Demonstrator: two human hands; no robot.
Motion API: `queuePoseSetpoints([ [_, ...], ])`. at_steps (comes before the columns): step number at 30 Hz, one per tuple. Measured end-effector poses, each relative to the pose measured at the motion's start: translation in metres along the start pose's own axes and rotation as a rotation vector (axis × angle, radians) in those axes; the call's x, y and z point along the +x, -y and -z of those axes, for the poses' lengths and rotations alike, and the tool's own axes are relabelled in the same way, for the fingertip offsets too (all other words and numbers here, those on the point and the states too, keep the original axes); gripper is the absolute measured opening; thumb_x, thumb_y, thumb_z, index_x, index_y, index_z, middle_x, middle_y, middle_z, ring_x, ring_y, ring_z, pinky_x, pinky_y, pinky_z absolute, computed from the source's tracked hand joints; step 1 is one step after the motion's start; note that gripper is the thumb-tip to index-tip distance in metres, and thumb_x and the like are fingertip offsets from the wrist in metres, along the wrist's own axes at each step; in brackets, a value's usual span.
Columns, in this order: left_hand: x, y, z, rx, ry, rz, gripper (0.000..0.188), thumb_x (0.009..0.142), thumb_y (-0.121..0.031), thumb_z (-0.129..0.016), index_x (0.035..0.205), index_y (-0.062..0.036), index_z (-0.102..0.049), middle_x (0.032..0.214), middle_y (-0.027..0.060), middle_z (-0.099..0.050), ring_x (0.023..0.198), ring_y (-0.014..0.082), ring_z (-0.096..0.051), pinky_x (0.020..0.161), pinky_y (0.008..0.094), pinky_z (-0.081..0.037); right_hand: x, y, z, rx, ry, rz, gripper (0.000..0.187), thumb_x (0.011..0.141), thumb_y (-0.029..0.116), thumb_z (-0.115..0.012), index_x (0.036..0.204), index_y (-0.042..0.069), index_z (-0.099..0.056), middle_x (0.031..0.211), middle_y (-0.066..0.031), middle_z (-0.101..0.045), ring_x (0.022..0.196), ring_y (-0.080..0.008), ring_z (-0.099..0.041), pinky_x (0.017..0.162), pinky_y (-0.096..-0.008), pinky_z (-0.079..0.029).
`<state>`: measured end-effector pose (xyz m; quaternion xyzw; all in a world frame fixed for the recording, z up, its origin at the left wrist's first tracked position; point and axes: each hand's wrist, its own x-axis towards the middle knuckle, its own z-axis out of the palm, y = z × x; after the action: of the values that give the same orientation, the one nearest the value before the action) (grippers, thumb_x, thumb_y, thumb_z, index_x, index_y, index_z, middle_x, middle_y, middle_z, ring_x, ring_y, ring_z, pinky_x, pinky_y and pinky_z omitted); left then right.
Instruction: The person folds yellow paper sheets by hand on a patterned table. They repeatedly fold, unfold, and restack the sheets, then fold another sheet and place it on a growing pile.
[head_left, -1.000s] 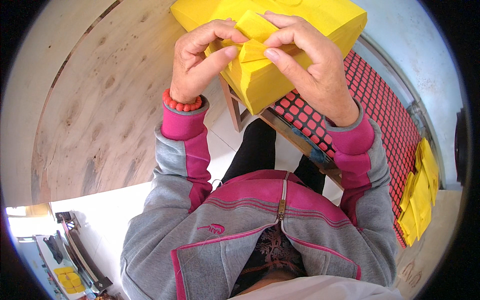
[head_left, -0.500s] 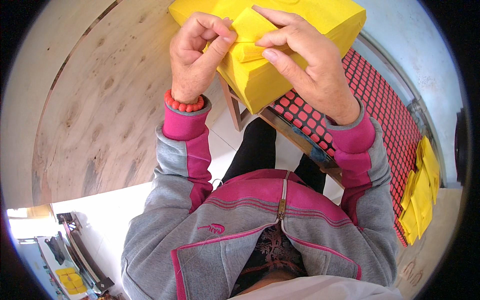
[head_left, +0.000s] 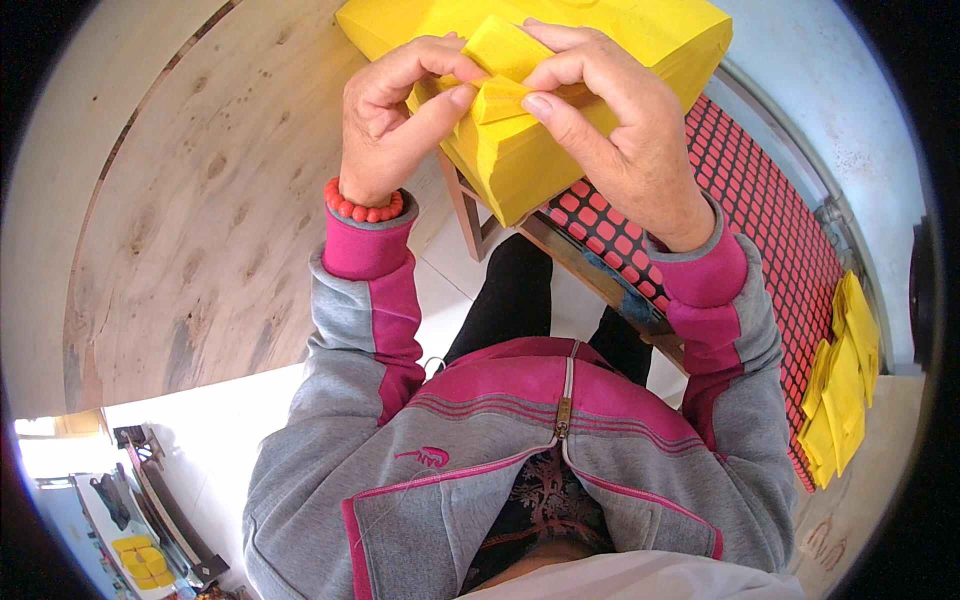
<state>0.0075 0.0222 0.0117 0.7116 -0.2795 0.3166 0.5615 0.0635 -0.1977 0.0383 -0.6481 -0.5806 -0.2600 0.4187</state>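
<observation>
At the top of the head view, my left hand (head_left: 395, 125) and my right hand (head_left: 630, 135) meet over a small folded piece of yellow fabric (head_left: 502, 102). Each hand pinches one side of it between thumb and fingers. Its upper flap stands up between my fingertips, and a lower fold spreads out like a small fan. Right behind and beneath it is a large boxy yellow fabric bag (head_left: 520, 175), partly covered by my hands. Whether the small piece is joined to the bag I cannot tell. A red bead bracelet (head_left: 362, 208) circles my left wrist.
A bench with a red-and-black patterned cover (head_left: 760, 210) runs down the right, against a pale blue wall (head_left: 820, 90). Several flat yellow fabric pieces (head_left: 840, 390) lie at its far end. A large wooden board (head_left: 200, 220) fills the left. More yellow pieces (head_left: 143, 562) are at lower left.
My left fingers have moved right and closed in on the lower fold. That fold now fans out between both thumbs. The bag and the bench have stayed put.
</observation>
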Motion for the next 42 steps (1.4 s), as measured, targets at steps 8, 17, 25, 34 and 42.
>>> queuePoseSetpoints([
  [8, -0.002, 0.003, -0.003, 0.001, -0.075, 0.018, 0.008, 0.086, -0.004, -0.072, 0.092, -0.0024, -0.068, 0.098, 0.0041, -0.068, 0.102, 0.0161, -0.063, 0.094, 0.0298, -0.046, 0.000, 0.001, -0.001, 0.063, -0.035, -0.025, 0.013, 0.088, 0.004, -0.069, 0.098, 0.002, -0.061, 0.125, -0.0153, -0.065, 0.112, -0.0239, -0.064, 0.094, -0.0309, -0.048],
  [17, -0.002, 0.003, -0.009, -0.099, -0.104, 0.015, 0.011, 0.089, -0.002, -0.071, 0.098, -0.0014, -0.064, 0.102, 0.0052, -0.068, 0.098, 0.0119, -0.064, 0.091, 0.0254, -0.049, 0.001, 0.004, 0.005, 0.038, -0.020, -0.040, 0.021, 0.086, 0.006, -0.073, 0.102, 0.005, -0.060, 0.128, -0.0131, -0.065, 0.115, -0.0226, -0.063, 0.097, -0.0313, -0.048],
  [25, -0.002, 0.002, -0.009, -0.086, -0.118, 0.033, 0.011, 0.089, -0.002, -0.071, 0.098, -0.0014, -0.064, 0.102, 0.0050, -0.068, 0.099, 0.0121, -0.064, 0.091, 0.0256, -0.049, 0.001, 0.003, 0.006, 0.032, -0.025, -0.042, 0.021, 0.086, 0.006, -0.072, 0.104, 0.005, -0.061, 0.127, -0.0121, -0.065, 0.115, -0.0229, -0.064, 0.097, -0.0316, -0.048],
  [34, -0.002, 0.002, -0.012, -0.098, -0.135, 0.027, 0.011, 0.090, 0.000, -0.070, 0.099, -0.0011, -0.064, 0.101, 0.0045, -0.067, 0.098, 0.0118, -0.063, 0.090, 0.0256, -0.048, 0.001, -0.004, 0.008, 0.059, 0.041, 0.058, 0.016, 0.086, 0.005, -0.071, 0.099, 0.003, -0.063, 0.126, -0.0172, -0.065, 0.112, -0.0260, -0.064, 0.096, -0.0316, -0.048],
  [42, -0.002, 0.001, -0.015, -0.147, -0.185, 0.019, 0.010, 0.091, 0.003, -0.066, 0.099, -0.0004, -0.061, 0.100, 0.0050, -0.068, 0.097, 0.0104, -0.063, 0.095, 0.0264, -0.046, 0.000, -0.005, -0.002, -0.006, 0.001, 0.074, 0.012, 0.086, 0.010, -0.068, 0.096, 0.003, -0.064, 0.104, -0.0190, -0.065, 0.103, -0.0387, -0.063, 0.087, -0.0432, -0.049],
])
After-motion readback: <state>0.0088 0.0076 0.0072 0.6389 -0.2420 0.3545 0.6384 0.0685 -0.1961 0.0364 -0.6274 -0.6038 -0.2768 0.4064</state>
